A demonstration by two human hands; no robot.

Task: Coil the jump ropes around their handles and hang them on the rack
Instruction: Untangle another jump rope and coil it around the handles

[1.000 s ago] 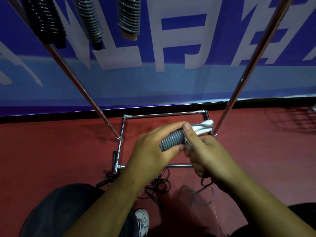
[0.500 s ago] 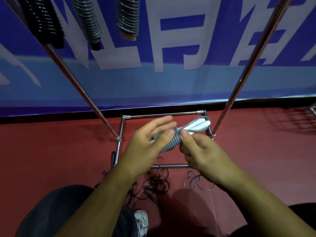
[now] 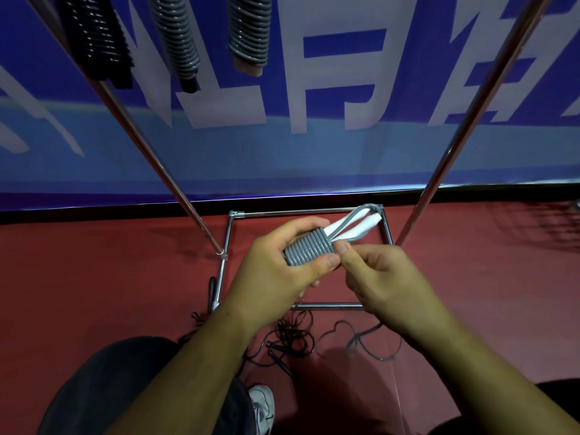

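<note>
A grey jump rope (image 3: 309, 249) is wound in tight turns around its two white handles (image 3: 361, 228), with a loop running over the handle tips. My left hand (image 3: 273, 277) grips the coiled part from the left, thumb on top. My right hand (image 3: 386, 284) pinches the rope at the coil's right edge. The loose grey end (image 3: 373, 343) trails down to the floor below my right wrist. Three coiled ropes hang on the metal rack (image 3: 445, 158) at the top: black (image 3: 100, 42), grey (image 3: 177, 36) and grey (image 3: 249, 29).
A tangle of black jump ropes (image 3: 292, 337) lies on the red floor by the rack's base frame (image 3: 301, 212). The rack's slanted poles stand left and right of my hands. A blue banner (image 3: 314, 120) covers the wall behind. My knee and shoe (image 3: 262, 409) are at the bottom.
The coil has grown by a few turns and now covers more of the handles. My right hand moved from under the handles to the coil's right edge, and the loose rope on the floor shortened.
</note>
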